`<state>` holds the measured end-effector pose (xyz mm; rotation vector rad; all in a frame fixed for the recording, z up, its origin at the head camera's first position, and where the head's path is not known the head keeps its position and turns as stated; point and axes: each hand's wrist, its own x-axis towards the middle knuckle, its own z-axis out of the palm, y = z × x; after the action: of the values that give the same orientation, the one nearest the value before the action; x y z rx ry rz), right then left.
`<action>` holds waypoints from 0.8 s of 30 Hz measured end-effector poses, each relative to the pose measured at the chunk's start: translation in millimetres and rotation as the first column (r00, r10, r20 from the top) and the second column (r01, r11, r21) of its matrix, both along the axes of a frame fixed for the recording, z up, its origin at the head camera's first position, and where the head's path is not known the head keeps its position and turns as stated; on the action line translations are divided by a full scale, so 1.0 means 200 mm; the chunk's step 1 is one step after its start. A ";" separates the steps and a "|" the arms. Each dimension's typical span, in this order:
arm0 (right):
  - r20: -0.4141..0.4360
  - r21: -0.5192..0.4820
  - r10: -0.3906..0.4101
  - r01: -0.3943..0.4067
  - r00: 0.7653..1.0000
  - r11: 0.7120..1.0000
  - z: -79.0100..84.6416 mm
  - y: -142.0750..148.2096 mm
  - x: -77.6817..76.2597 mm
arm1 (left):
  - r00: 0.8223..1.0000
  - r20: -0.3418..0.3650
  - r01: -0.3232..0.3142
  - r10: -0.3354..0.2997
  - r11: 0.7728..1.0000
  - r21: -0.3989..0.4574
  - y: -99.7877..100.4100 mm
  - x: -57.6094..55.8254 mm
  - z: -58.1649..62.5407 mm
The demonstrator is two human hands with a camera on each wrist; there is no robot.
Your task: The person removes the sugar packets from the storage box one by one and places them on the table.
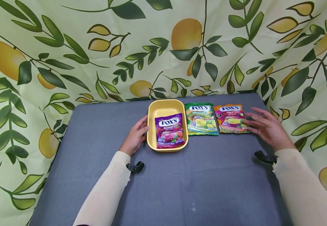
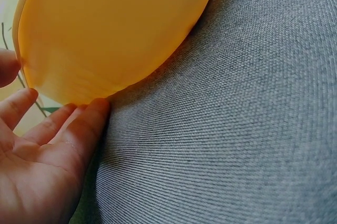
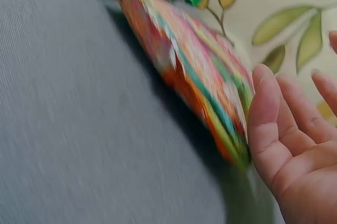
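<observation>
A yellow tray (image 1: 166,150) on the grey-blue cloth contains a purple bag of berries candy (image 1: 169,131). My left hand (image 1: 136,136) touches the tray's left side. In the left wrist view, its fingers (image 2: 87,129) are nearly straight against the outer wall, and the thumb is partly cut off by the frame. On the far side, my right hand (image 1: 267,128) is beside the orange and pink bag of fruits candy (image 1: 231,118), fingers extended and spread, holding nothing. That bag (image 3: 184,71) lies flat and blurred in the right wrist view.
Between the tray and the fruits candy lies a green bag of spring tea candy (image 1: 201,119). The grey-blue table (image 1: 186,185) meets a leaf-and-fruit patterned curtain (image 1: 152,47) at the back and on the right.
</observation>
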<state>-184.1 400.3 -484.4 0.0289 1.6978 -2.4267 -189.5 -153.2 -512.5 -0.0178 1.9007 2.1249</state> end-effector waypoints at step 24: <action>-0.056 0.217 0.304 -0.285 0.951 0.934 0.12 -0.58 -0.03 | 1.000 0.009 -0.004 0.004 1.000 -0.006 0.00 0.00 -0.01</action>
<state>-189.8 284.6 -461.4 -0.2906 1.8351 -2.0562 -190.4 -153.3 -514.1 -0.0319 1.9031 2.1184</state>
